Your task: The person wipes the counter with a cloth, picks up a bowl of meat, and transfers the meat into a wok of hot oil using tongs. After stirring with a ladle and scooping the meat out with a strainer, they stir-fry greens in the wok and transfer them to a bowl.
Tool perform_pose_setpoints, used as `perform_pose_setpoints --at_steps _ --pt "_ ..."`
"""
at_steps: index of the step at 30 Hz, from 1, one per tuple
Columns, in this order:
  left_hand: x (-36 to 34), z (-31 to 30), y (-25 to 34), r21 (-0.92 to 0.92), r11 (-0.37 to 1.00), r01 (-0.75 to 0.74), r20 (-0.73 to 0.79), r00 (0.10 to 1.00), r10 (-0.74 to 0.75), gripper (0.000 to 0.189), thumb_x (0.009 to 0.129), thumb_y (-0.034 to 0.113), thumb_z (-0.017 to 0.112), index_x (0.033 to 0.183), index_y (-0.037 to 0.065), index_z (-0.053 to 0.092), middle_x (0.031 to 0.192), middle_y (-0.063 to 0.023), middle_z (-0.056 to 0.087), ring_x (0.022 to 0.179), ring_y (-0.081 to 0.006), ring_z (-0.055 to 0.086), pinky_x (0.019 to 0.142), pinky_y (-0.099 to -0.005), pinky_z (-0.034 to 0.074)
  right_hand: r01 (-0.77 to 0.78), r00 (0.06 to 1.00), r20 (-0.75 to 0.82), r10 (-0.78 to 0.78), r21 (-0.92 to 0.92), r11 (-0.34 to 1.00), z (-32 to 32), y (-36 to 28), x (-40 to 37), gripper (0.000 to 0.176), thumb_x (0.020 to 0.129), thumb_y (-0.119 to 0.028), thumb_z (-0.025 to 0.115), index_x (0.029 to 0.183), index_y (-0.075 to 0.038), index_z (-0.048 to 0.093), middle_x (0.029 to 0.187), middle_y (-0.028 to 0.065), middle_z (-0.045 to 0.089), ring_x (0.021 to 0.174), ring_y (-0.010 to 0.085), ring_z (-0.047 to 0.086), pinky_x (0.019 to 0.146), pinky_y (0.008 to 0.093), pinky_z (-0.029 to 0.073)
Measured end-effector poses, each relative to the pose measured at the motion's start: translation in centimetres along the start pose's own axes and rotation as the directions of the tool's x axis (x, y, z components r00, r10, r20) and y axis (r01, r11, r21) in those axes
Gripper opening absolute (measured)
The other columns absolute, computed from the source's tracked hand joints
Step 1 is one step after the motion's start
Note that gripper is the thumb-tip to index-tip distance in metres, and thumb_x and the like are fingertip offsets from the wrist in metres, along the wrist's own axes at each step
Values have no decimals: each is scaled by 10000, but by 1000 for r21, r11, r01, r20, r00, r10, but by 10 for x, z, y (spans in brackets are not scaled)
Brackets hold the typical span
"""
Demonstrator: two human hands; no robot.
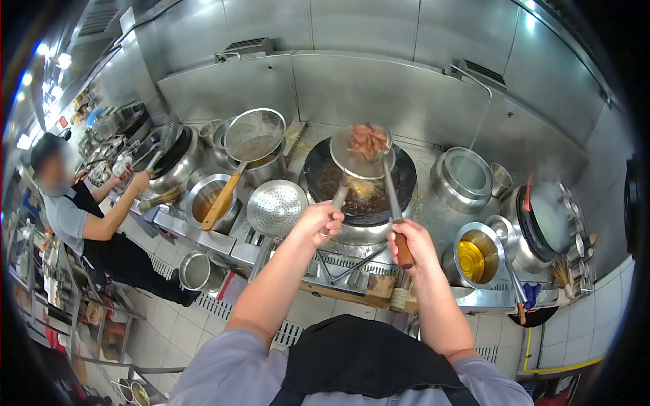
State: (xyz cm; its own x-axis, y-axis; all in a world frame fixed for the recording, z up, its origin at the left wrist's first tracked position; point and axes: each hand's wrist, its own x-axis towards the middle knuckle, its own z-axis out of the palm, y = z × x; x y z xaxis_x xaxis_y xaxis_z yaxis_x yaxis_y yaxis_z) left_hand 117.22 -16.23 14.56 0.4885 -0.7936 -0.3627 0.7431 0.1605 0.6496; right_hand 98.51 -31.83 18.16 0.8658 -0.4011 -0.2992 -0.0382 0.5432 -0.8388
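Note:
My left hand (320, 223) is closed around the metal handle of a round strainer (351, 168), which is over the wok (399, 177). My right hand (414, 245) grips the brown wooden handle of a ladle (393, 193). Its long metal shaft reaches up to the strainer, and its bowl is largely hidden by reddish-brown pieces of meat (368, 140). Whether the meat rests in the ladle or on the strainer is hard to tell. Dark liquid with a pale foamy patch shows in the wok below.
Left of the wok are a perforated strainer (277, 208), a wooden-handled mesh skimmer (255, 135) across a pot, and another pot (201, 211). A pot of yellow oil (477, 260) stands at right, near a steaming wok (550, 220). A co-worker (95, 220) works at far left.

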Motion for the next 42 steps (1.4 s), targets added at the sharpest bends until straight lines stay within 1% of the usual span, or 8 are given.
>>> perform_pose_setpoints --at_steps 4,16,20,22,25,32,34,42 --pt "6 -8 -17 -56 996 68 -55 996 -71 306 874 -9 408 1152 92 332 660 -20 448 440 -78 378 392 -238 291 -260 953 277 124 534 804 -15 11 7 237 851 -113 516 1036 35 527 739 52 512 532 115 464 403 248 406" --pt "-34 -18 36 282 957 -74 -26 996 85 327 834 -7 446 1150 77 443 606 -8 453 373 -83 367 345 -259 313 -303 881 454 -136 760 575 -38 -23 -42 461 885 -134 416 1276 107 384 780 72 473 500 132 458 370 269 414" --pt "-17 -47 66 754 649 -98 -83 966 243 546 810 33 456 1351 69 390 656 -86 556 421 -189 499 396 -353 422 -192 900 380 -212 784 590 -46 -27 -73 504 892 -147 405 1328 97 341 780 79 475 493 139 464 367 281 431" --pt "17 -86 69 789 -544 -286 599 558 575 604 789 67 474 1386 65 375 805 -223 635 626 -346 628 582 -458 508 -129 909 334 -248 793 595 -54 -24 -90 511 895 -142 398 1339 97 317 780 82 470 483 142 466 350 288 428" --pt "-2 -48 68 826 -562 33 289 831 475 599 780 99 491 1372 65 397 910 -284 627 833 -414 629 747 -503 495 -19 919 238 -314 824 567 -65 -10 -127 535 893 -127 398 1362 95 270 765 92 454 477 145 467 336 281 421" --pt "39 -136 30 708 -706 18 270 917 294 567 770 43 569 1320 0 440 984 -244 635 891 -401 621 777 -459 506 376 886 -145 -441 780 499 -52 67 -243 390 898 -142 473 1273 -34 460 735 41 422 444 84 412 298 226 379" --pt "55 -166 25 618 -757 -213 599 751 278 589 815 83 520 1378 7 364 1108 -245 608 1006 -404 588 845 -452 472 574 791 -309 -528 675 463 -34 92 -285 411 894 -139 469 1291 -36 434 737 33 452 447 82 409 312 234 383" --pt "58 -96 -12 718 -692 74 315 852 418 453 840 166 526 1266 17 496 1073 -229 626 989 -401 594 831 -452 469 974 228 -833 -504 188 129 42 184 -423 392 882 -120 447 1251 9 425 735 43 457 479 110 461 328 256 433"
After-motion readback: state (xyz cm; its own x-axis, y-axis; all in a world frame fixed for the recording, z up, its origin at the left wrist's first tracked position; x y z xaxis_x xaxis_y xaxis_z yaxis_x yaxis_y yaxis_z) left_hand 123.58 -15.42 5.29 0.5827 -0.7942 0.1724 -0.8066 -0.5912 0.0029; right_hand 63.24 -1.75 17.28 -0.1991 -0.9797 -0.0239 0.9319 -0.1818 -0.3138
